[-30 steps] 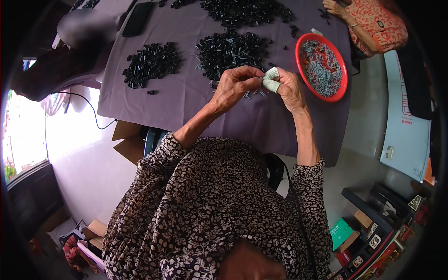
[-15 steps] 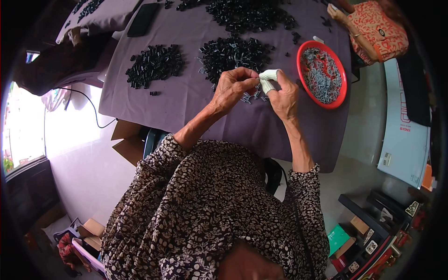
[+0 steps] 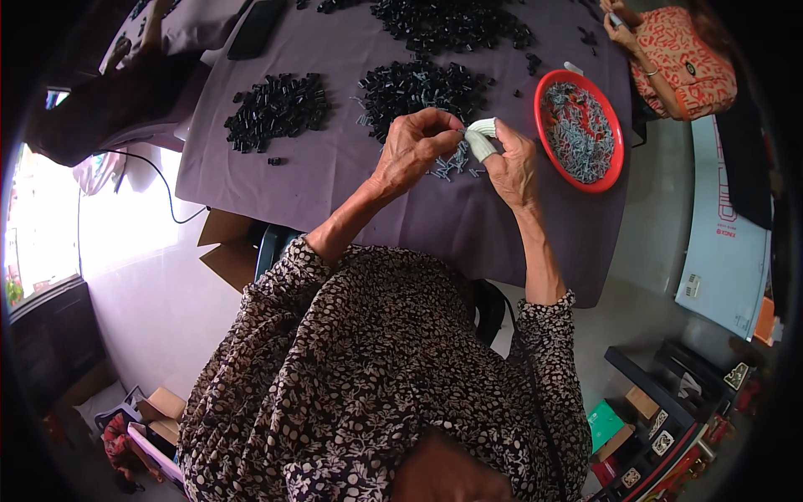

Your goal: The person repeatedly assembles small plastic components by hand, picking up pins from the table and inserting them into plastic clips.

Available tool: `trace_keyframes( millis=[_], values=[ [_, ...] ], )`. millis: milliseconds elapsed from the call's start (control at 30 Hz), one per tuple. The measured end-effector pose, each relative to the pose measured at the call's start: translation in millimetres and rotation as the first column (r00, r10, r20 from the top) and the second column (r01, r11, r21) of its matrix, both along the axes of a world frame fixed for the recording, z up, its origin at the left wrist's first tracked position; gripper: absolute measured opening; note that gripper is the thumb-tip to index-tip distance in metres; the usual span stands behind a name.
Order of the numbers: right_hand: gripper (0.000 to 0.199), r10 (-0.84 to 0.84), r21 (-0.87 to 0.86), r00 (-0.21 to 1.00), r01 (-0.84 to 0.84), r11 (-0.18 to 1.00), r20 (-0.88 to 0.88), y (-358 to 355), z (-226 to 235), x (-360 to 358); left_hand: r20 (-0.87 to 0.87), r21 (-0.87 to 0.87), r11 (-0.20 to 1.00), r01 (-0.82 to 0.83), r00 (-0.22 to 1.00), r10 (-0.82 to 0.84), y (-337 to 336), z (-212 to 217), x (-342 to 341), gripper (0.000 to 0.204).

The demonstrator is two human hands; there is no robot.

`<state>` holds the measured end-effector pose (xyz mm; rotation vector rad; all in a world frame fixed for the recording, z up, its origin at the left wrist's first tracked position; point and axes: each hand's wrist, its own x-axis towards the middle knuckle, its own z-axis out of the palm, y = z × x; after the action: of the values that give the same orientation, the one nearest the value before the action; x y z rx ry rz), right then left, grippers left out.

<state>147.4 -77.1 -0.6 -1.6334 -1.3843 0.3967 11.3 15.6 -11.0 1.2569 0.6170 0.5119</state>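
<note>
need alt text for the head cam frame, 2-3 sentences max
Seen from above, a person's left hand and right hand, whose fingertip wears a pale cover, meet over a purple-covered table. Heaps of small black parts lie beyond, a red bowl of grey pieces to the right. Another person's hand works at the far corner.

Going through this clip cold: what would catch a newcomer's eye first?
Probably the two hands meeting over the purple tablecloth: the left hand pinches something small against the right hand, whose finger wears a pale cover. Right of them sits a red bowl of grey pieces; black piles lie beyond.
</note>
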Motion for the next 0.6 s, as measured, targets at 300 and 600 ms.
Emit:
trace_keyframes(
  millis=[300, 600],
  values=[
    [0.008, -0.051, -0.014, 0.907, 0.050, 0.999, -0.417, -1.4, -5.0, -3.0, -0.099, -0.057, 0.994, 0.093, 0.990, -0.099, 4.2, -1.2, -1.2, 0.013],
    [0.008, -0.041, -0.094, 0.889, -0.003, 0.996, -0.457, -4.1, -24.6, 8.3, -0.203, 0.147, 0.989, 0.003, 0.979, 0.027, 16.3, -30.1, -6.0, 0.018]
  ],
)
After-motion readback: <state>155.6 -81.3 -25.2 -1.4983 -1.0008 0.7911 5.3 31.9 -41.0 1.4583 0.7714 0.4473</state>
